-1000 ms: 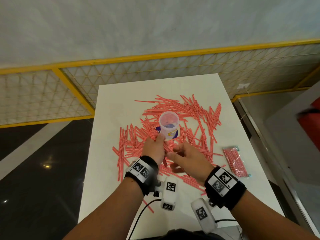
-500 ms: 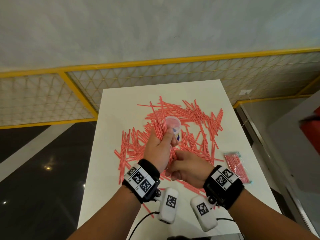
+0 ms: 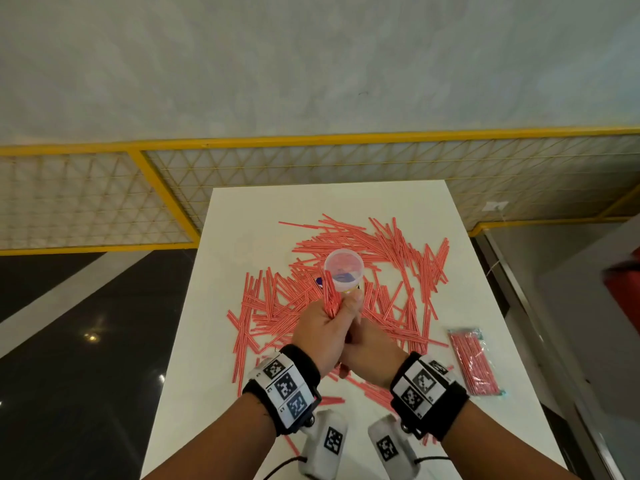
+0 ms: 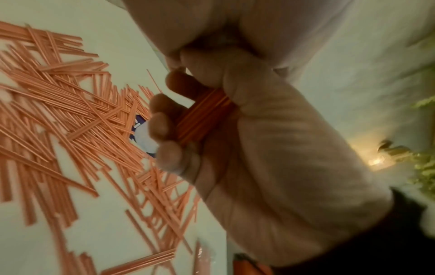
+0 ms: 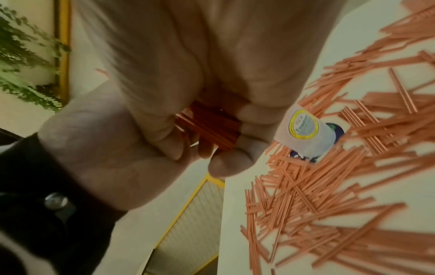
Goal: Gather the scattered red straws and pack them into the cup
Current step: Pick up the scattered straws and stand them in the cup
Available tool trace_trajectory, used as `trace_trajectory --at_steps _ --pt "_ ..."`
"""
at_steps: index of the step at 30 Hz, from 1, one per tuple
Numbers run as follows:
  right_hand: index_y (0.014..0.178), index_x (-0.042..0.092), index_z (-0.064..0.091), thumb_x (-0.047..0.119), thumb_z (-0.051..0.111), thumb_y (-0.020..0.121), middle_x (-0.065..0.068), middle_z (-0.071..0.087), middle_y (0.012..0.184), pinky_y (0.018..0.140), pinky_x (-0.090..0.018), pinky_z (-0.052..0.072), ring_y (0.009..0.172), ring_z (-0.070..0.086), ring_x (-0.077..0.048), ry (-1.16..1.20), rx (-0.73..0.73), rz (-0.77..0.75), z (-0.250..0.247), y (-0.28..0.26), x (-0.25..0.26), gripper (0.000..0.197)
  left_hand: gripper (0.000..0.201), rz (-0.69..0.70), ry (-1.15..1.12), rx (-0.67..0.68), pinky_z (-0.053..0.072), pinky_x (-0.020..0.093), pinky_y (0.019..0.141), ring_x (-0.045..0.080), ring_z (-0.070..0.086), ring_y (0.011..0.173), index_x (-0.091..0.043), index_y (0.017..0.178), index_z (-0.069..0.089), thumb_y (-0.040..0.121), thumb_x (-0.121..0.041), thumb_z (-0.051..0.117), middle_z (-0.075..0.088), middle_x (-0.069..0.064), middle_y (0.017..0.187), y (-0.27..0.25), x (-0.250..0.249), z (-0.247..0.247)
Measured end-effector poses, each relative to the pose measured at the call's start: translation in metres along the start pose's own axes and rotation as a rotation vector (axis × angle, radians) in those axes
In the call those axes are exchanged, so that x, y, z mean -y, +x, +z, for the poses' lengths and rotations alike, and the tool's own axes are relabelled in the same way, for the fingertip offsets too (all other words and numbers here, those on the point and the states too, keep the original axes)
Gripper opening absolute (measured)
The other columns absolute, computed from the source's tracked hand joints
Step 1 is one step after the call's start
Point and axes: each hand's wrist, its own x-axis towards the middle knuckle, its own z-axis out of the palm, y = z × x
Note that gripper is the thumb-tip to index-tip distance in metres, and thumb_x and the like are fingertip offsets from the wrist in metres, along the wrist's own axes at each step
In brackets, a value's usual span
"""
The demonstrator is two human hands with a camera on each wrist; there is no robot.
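Observation:
A clear plastic cup [image 3: 343, 271] with a yellow label [image 5: 306, 134] stands upright amid red straws [image 3: 277, 306] scattered over the white table [image 3: 242, 220]. Just in front of the cup, my left hand [image 3: 325, 323] grips a bundle of straws [image 3: 330, 299]; its top end is level with the near side of the cup's rim. In the left wrist view the fingers [image 4: 164, 128] curl round the bundle [image 4: 202, 115]. My right hand [image 3: 370, 355] sits against the left hand's heel, its fingers [image 5: 254, 119] wrapped round the bundle's lower part [image 5: 207, 126].
A clear packet of red straws [image 3: 474, 362] lies near the table's right edge. A yellow-framed mesh fence [image 3: 166, 188] runs behind the table. Dark floor lies to the left. Loose straws [image 3: 367, 389] also lie under my wrists.
The bundle in my left hand sticks out less above the fist than half a second ago. My right hand has closed in under the left and taken hold of the bundle's lower part.

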Motion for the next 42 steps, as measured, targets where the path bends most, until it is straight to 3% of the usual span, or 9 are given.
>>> trace_trajectory --at_steps 3,6,8,11,16,20,24,32,42 --pt "0.089 -0.009 0.063 0.005 0.045 0.099 -0.027 0.068 0.074 0.058 -0.043 0.056 0.061 0.066 -0.039 -0.092 -0.007 -0.02 0.007 0.005 -0.009 0.025 0.042 -0.022 0.026 0.071 0.056 0.033 0.081 0.002 0.07 0.085 -0.033 0.101 0.075 0.089 -0.067 0.055 0.075 -0.014 0.088 0.001 0.005 -0.002" --pt "0.108 -0.007 0.066 0.004 0.045 0.104 -0.025 0.07 0.102 0.083 -0.04 0.057 0.091 0.068 -0.035 -0.261 0.052 -0.068 0.007 0.017 -0.015 0.024 0.03 -0.061 0.049 0.166 0.053 0.022 0.096 -0.012 0.063 0.104 -0.053 0.118 0.058 0.089 -0.059 0.065 0.069 -0.028 0.107 0.003 0.004 -0.008" --pt "0.112 0.009 0.068 0.016 0.045 0.108 -0.01 0.071 0.107 0.089 -0.033 0.056 0.099 0.068 -0.024 -0.177 0.019 -0.08 -0.006 0.031 -0.007 0.025 0.042 -0.072 0.055 0.136 0.05 0.023 0.103 -0.01 0.059 0.112 -0.052 0.126 0.05 0.089 -0.056 0.069 0.065 -0.026 0.12 0.003 0.007 -0.018" --pt "0.095 0.026 0.065 0.048 0.036 0.108 0.005 0.07 0.094 0.075 -0.027 0.052 0.085 0.067 -0.009 -0.038 -0.148 -0.011 -0.033 0.061 0.006 0.038 0.064 -0.137 0.087 0.057 0.044 0.028 0.105 -0.004 0.053 0.124 -0.038 0.144 0.041 0.089 -0.06 0.067 0.054 -0.024 0.135 -0.001 0.019 -0.043" --pt "0.093 0.019 0.068 0.05 0.043 0.105 0.008 0.072 0.098 0.086 -0.031 0.048 0.097 0.066 -0.007 0.035 -0.366 -0.006 -0.054 0.124 -0.012 0.041 0.029 -0.286 0.152 0.039 0.049 0.015 0.085 -0.001 0.063 0.108 -0.033 0.118 0.059 0.094 -0.046 0.067 0.067 -0.014 0.115 -0.026 0.053 -0.083" --pt "0.088 0.009 0.07 0.037 0.051 0.105 0.012 0.066 0.075 0.068 -0.026 0.042 0.067 0.057 0.0 0.08 -0.482 0.017 -0.051 0.146 -0.023 0.038 0.014 -0.367 0.157 -0.006 0.05 0.019 0.078 0.007 0.07 0.099 -0.031 0.109 0.064 0.097 -0.037 0.067 0.072 -0.006 0.105 -0.046 0.072 -0.099" --pt "0.085 0.013 0.07 0.036 0.06 0.099 -0.004 0.066 0.067 0.054 -0.03 0.046 0.048 0.054 -0.012 0.111 -0.556 0.021 -0.048 0.157 -0.029 0.029 0.007 -0.393 0.15 -0.028 0.051 0.019 0.075 0.007 0.073 0.087 -0.026 0.104 0.069 0.097 -0.028 0.068 0.075 0.001 0.097 -0.057 0.076 -0.11" --pt "0.096 0.024 0.062 0.031 0.058 0.1 0.003 0.069 0.087 0.066 -0.026 0.053 0.079 0.067 -0.015 -0.054 -0.554 0.035 -0.048 0.157 -0.033 0.01 0.015 -0.412 0.166 -0.032 0.053 0.028 0.081 0.012 0.074 0.089 -0.02 0.095 0.073 0.1 -0.029 0.062 0.076 -0.008 0.1 -0.058 0.08 -0.118" --pt "0.09 0.02 0.063 0.03 0.062 0.097 0.003 0.067 0.081 0.066 -0.026 0.052 0.072 0.061 -0.013 -0.098 -0.557 -0.082 -0.053 0.135 -0.005 0.013 0.008 -0.388 0.127 -0.017 0.055 0.03 0.083 0.015 0.075 0.087 -0.018 0.097 0.073 0.098 -0.02 0.066 0.077 -0.005 0.097 -0.056 0.084 -0.107"
